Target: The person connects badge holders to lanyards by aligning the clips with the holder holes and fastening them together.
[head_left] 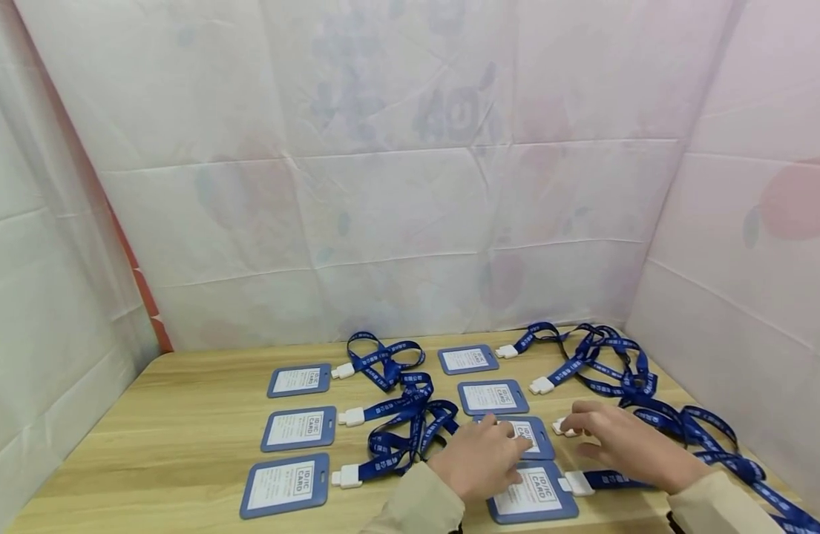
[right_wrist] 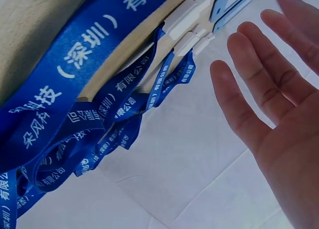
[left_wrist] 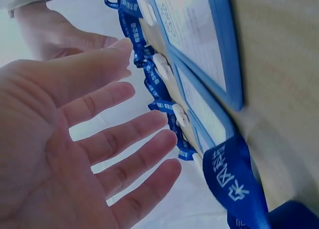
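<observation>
My left hand (head_left: 483, 456) is over the two nearest blue-framed ID card holders of the right-hand column, the lower holder (head_left: 533, 500) and the holder above it (head_left: 539, 437), covering part of both. In the left wrist view its fingers (left_wrist: 144, 156) are spread and hold nothing. My right hand (head_left: 620, 441) hovers beside a white lanyard clip (head_left: 565, 427), palm down, fingers loosely bent. Just below it, another white clip (head_left: 579, 483) on a blue lanyard (head_left: 620, 480) lies at the lower holder's slot. The right wrist view shows relaxed fingers (right_wrist: 264, 79) with nothing between them.
Two more card holders (head_left: 493, 397) (head_left: 468, 359) continue the right column. Three card holders (head_left: 286, 486) form a left column, their lanyards (head_left: 410, 437) bunched beside them. More tangled lanyards (head_left: 610, 356) lie back right. White cloth walls (head_left: 396, 222) enclose the wooden table (head_left: 149, 430).
</observation>
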Demonstrator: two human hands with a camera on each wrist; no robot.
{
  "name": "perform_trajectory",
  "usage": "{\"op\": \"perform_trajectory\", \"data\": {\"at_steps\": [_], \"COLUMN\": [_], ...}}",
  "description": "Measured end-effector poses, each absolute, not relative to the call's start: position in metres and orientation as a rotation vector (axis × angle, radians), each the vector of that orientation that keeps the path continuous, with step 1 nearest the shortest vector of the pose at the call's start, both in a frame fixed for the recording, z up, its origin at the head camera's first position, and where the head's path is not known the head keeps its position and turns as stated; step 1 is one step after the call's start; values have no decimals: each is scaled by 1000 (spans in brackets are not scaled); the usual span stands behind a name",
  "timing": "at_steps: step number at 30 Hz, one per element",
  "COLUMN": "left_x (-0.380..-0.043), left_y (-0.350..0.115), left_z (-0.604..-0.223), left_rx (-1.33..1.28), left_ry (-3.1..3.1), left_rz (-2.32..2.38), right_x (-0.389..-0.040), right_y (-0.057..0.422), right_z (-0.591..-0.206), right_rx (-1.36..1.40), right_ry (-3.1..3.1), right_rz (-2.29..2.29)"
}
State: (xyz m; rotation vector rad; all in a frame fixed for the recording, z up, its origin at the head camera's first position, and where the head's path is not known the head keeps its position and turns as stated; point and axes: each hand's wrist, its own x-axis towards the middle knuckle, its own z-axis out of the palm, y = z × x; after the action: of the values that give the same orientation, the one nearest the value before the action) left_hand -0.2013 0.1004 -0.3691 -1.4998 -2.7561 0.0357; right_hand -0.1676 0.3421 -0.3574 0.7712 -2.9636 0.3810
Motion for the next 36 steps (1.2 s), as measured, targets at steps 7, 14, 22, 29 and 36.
{"op": "perform_trajectory", "data": {"at_steps": [7,14,22,29,36], "left_x": [-211,-218,-223,-228,-233], "left_y": [101,103,102,100,101], "left_z": [-366,-363,-367,-372,-374], "left_rx": [-1455,-1434,-1417,-1394,-1379], "left_ry": [-2767,-2802,-2799,-2812,-2811], "left_rz": [3,-46,-57,-83,-73], "right_x": [-170,-169,-171,-176,-183], "right_y": [339,333,334,333,334], "right_z": [-357,-354,-358,-369,-378], "right_rx": [655,451,460,513,553], "right_ry": [-2970,-2989,-2907,-2640,-2623], "right_rz": [393,356,296,133,2]}}
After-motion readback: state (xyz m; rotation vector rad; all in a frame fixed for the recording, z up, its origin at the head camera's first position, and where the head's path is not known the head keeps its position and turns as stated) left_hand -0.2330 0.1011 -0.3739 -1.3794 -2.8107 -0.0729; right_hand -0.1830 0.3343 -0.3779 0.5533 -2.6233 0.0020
